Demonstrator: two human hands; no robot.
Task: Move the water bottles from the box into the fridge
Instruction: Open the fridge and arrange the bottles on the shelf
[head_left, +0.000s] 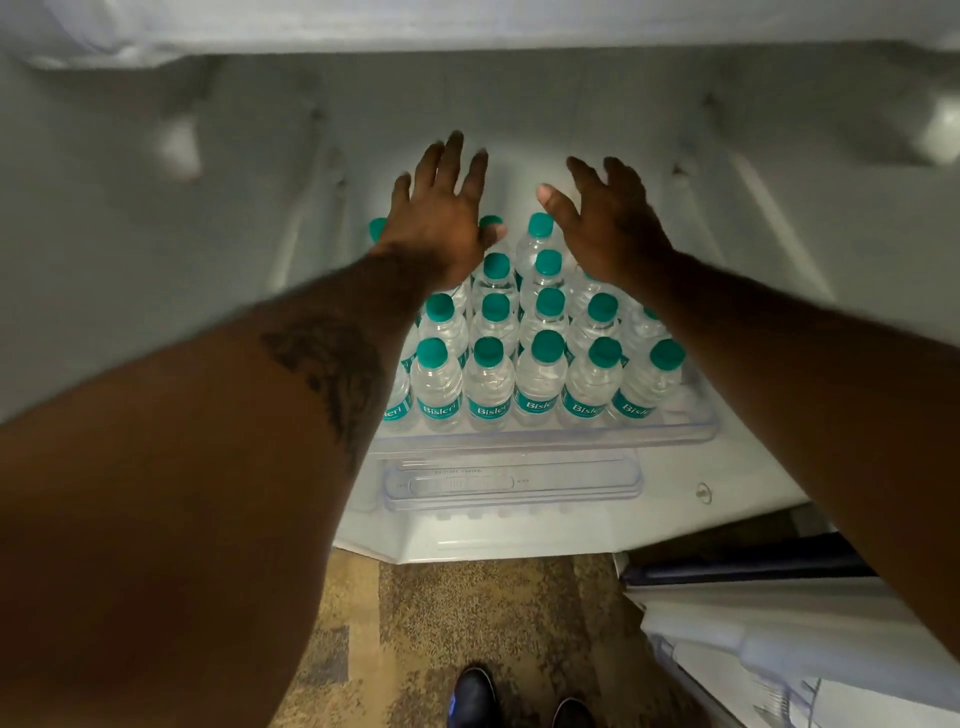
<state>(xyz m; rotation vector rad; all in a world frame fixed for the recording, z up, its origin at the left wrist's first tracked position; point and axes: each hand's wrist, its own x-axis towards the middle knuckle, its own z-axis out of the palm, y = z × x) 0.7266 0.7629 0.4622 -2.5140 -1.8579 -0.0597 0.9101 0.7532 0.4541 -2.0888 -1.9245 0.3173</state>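
Note:
Several small clear water bottles (540, 374) with teal caps and teal labels stand upright in rows on a clear shelf (545, 439) inside the fridge (156, 234). My left hand (441, 208) hovers over the back left bottles with its fingers spread and straight, holding nothing. My right hand (602, 218) hovers over the back right bottles, fingers straight and apart, also empty. My forearms hide some bottles at both sides. The box is not in view.
A clear drawer front (511, 486) lies below the shelf. The open fridge door (805, 639) stands at the lower right. Speckled floor (467, 613) and my shoes (472, 696) show beneath the fridge.

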